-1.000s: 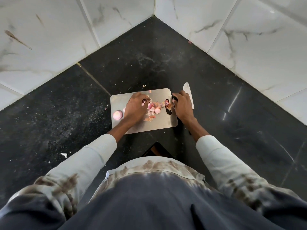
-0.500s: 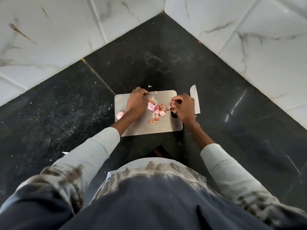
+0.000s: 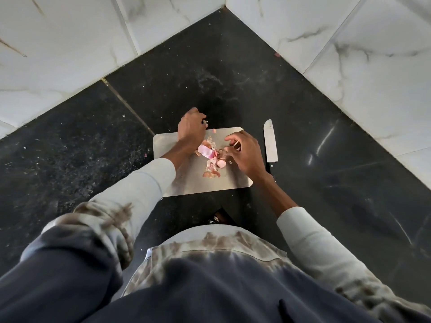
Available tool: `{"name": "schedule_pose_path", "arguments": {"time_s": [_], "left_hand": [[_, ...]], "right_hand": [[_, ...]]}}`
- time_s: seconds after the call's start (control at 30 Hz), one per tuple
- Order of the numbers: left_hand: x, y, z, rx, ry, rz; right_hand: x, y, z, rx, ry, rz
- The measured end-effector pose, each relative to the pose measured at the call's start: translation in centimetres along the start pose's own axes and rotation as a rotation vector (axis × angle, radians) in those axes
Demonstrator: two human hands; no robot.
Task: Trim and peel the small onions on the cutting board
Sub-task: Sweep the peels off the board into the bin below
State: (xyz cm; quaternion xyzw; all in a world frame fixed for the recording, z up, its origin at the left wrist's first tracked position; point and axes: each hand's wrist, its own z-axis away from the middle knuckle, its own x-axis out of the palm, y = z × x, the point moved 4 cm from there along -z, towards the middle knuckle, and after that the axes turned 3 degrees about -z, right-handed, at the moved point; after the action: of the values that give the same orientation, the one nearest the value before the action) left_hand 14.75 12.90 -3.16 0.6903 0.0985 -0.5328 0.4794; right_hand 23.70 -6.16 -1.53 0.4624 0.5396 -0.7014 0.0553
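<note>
Peeling looks to be the step in hand. On the cutting board [image 3: 235, 180] lies a heap of pink skins and onion pieces [image 3: 211, 157]. The right hand [image 3: 246, 155], beside the heap, pinches a small scrap in curled fingers. The left hand [image 3: 190, 129] reaches past the board's far edge, fingers curled; what they hold I cannot tell. The knife [image 3: 270, 143] lies on the surface right of the board, so trimming next means picking it up.

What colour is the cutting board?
Silvery grey, like bare metal; the cutting board shows in the head view.
</note>
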Motion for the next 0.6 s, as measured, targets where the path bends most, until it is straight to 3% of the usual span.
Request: {"name": "schedule_pose_path", "arguments": {"time_s": [0.17, 0.3, 0.6], "left_hand": [[0.3, 0.2, -0.8, 0.005, -0.018, -0.028], [0.4, -0.2, -0.6, 0.027, -0.032, -0.057], [1.0, 2.2, 0.8, 0.212, -0.176, -0.119]], "right_hand": [[-0.5, 2.0, 0.1, 0.096, 0.069, 0.077], [-0.3, 2.8, 0.7, 0.102, 0.027, 0.070], [-0.1, 3.5, 0.9, 0.108, -0.007, 0.057]]}}
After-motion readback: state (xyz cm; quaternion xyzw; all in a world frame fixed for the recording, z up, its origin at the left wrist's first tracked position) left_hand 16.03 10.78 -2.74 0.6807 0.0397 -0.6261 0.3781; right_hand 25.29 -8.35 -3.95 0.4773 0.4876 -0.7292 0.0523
